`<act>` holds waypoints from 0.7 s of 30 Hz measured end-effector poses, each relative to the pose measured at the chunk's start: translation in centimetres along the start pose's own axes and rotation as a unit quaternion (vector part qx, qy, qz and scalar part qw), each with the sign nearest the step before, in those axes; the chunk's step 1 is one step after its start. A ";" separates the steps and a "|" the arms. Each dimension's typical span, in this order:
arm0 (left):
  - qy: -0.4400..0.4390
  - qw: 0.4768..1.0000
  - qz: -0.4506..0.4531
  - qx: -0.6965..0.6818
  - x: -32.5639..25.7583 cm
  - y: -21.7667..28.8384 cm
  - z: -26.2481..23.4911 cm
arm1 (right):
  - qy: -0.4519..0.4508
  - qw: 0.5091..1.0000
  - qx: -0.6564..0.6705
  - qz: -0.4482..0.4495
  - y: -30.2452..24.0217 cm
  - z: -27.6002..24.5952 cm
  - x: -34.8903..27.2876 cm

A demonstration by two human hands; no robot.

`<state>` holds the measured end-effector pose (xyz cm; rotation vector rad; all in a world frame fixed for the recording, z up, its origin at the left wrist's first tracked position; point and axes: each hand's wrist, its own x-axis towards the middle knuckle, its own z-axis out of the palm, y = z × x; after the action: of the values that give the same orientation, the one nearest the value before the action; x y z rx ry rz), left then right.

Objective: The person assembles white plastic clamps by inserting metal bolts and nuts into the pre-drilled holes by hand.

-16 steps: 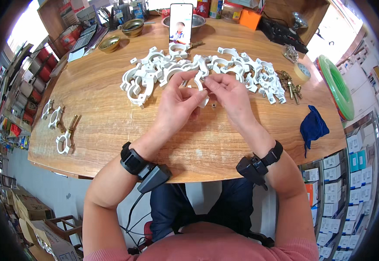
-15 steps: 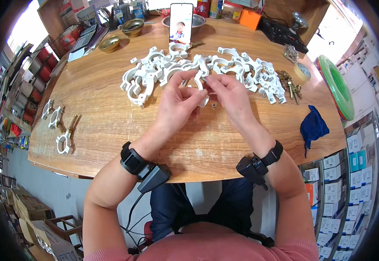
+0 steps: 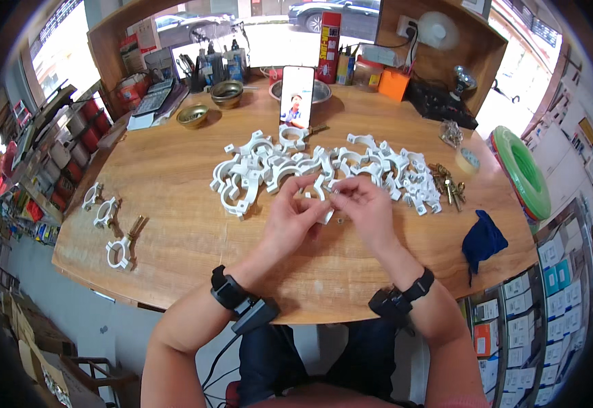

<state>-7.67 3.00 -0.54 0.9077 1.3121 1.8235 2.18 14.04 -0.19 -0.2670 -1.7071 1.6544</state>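
Over the middle of the table, my left hand [image 3: 291, 216] is closed around a white pipe clamp half [image 3: 319, 187], gripping it between thumb and fingers. Close beside it, my right hand [image 3: 370, 209] pinches a small metallic piece at the clamp's end; my fingertips partly hide it, and it looks like a screw. A tiny nut [image 3: 340, 220] lies on the wood just below my fingers. Right behind my hands spreads a heap of loose white pipe clamp halves [image 3: 247, 163], with smaller pieces [image 3: 417, 182] toward its right side.
Several joined clamps with brass-coloured bolts [image 3: 118, 253] lie at the left. A phone [image 3: 297, 95] stands upright behind the heap. To the right are brass bolts [image 3: 449, 189], a tape roll [image 3: 468, 161], a blue cloth bag [image 3: 483, 241] and green hose coils [image 3: 522, 173]. Brass bowls [image 3: 193, 116] sit at back left.
The view has tilted up, so the table appears lower and more of the window shows. Both hands stay together at the clamp half, with the right fingers shifting slightly at its end.
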 end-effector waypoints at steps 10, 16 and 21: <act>-0.069 0.993 -0.061 0.070 1.2 0.9 -0.9 | -0.111 0.812 -0.563 0.106 -0.5 -5.8 3.3; -0.086 0.987 -0.136 0.020 1.3 1.0 -0.8 | -0.135 0.782 -0.594 0.127 -0.1 -6.0 2.9; -0.101 0.984 -0.136 -0.045 0.8 1.7 -0.9 | -0.090 0.886 -0.442 0.102 -1.7 -4.2 2.6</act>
<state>-9.10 2.87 0.94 0.7988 1.1562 1.5243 3.52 18.68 1.91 -0.7567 -2.5696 0.9290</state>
